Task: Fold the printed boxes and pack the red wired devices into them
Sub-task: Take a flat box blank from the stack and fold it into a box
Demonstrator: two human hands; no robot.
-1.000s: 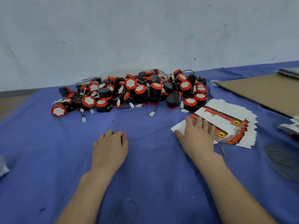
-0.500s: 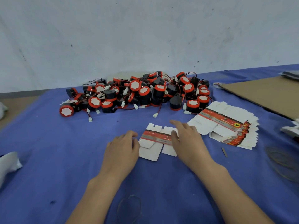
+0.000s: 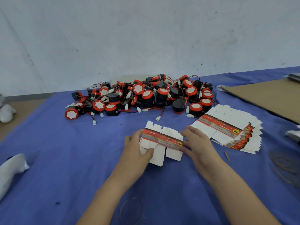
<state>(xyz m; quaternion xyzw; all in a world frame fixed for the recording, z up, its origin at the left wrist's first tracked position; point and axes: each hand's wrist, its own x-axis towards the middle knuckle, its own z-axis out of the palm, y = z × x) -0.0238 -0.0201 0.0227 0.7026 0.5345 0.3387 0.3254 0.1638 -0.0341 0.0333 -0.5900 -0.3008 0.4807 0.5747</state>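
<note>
Folding is the step in hand, and it has barely begun: one printed box blank (image 3: 162,142) sits flat between both hands, just above the blue surface (image 3: 65,159) near the middle. The left hand (image 3: 138,148) grips its left end, thumb laid over a near flap and fingers tucked behind the edge. The right hand (image 3: 196,142) holds the right end, fingers bent over the printed band. Next, I judge, the blank has to be opened into a sleeve and its flaps tucked, which calls for squeezing along the creases without tearing the tabs.

Counted: one blank in the hands, no finished box anywhere. The fanned stack of blanks (image 3: 230,127) at right holds perhaps a dozen; the edges overlap too closely for an exact figure. The pile of red wired devices (image 3: 146,96) at the far side runs to several dozen, too tangled to count, none packed yet
</note>
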